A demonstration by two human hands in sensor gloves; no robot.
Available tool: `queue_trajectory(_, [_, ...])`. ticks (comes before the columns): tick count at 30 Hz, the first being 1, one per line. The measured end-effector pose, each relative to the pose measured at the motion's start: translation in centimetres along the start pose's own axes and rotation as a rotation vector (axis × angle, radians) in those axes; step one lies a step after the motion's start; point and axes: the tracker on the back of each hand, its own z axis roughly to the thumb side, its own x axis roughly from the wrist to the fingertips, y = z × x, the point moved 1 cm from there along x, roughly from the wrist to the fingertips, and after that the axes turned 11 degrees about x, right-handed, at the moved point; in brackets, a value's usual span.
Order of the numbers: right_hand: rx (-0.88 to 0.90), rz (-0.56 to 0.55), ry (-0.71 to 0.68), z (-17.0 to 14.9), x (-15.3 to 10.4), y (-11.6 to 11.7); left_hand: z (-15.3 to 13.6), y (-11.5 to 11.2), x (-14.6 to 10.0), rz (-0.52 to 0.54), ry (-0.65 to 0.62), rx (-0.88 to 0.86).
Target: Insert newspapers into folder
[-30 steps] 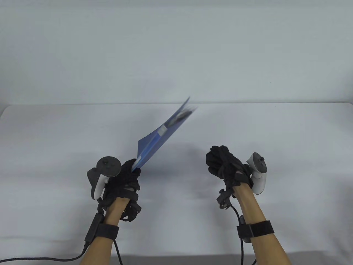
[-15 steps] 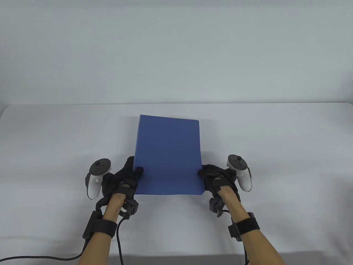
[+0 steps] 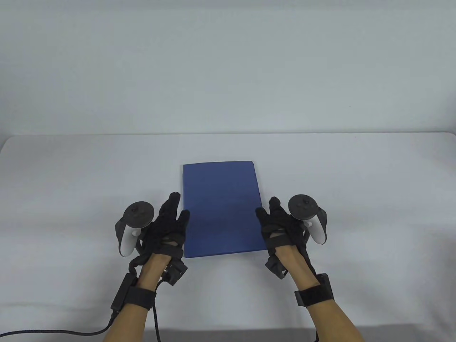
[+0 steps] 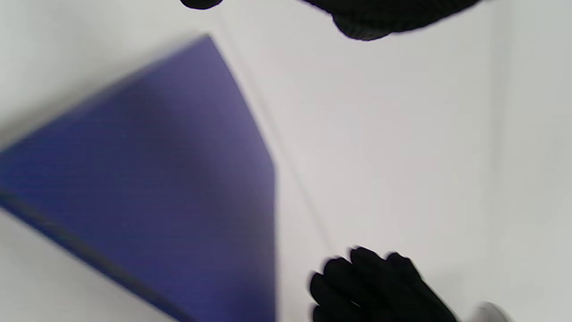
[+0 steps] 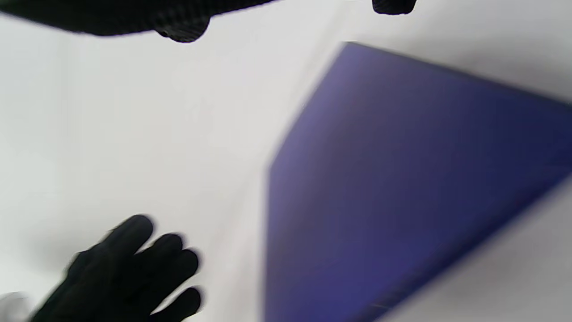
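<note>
Lying flat on the table (image 3: 71, 185), closed blue folder (image 3: 222, 208), left hand (image 3: 167, 228) and right hand (image 3: 279, 228) flanking, each grip spread

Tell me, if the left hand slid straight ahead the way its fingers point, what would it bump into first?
Probably nothing: the left hand points toward the far side of the table, just beside the blue folder. It might brush the folder's left edge.

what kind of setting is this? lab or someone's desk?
Probably a data-capture setup, not a lived-in desk: a plain white table against a bare pale wall, one blue folder lying on it, and both hands, left hand and right hand, in wired sensor gloves.
</note>
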Motion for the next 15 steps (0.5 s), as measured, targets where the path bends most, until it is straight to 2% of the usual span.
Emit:
queue_trajectory(3, [0.022, 0.012, -0.219, 2.5, -0.5, 0.5, 1.7, 0.0, -0.7, 0.044, -0.184, -0.100])
queue_trajectory(5, [0.012, 0.035, -0.304, 3.7, -1.0, 0.8, 2.4, -0.2, -0.8, 0.030, -0.256, -0.155])
queue_trajectory(7, [0.028, 0.047, -0.319, 4.3, -1.1, 0.9, 2.7, -0.4, -0.8, 0.041, -0.287, -0.165])
queue_trajectory(11, [0.125, 0.097, -0.332, 4.5, -1.0, 0.7, 2.5, -0.8, -0.5, -0.006, -0.273, -0.146])
queue_trajectory(15, [0.055, 0.082, -0.330, 4.1, -1.0, 0.5, 2.6, -0.1, -0.5, -0.009, -0.286, -0.184])
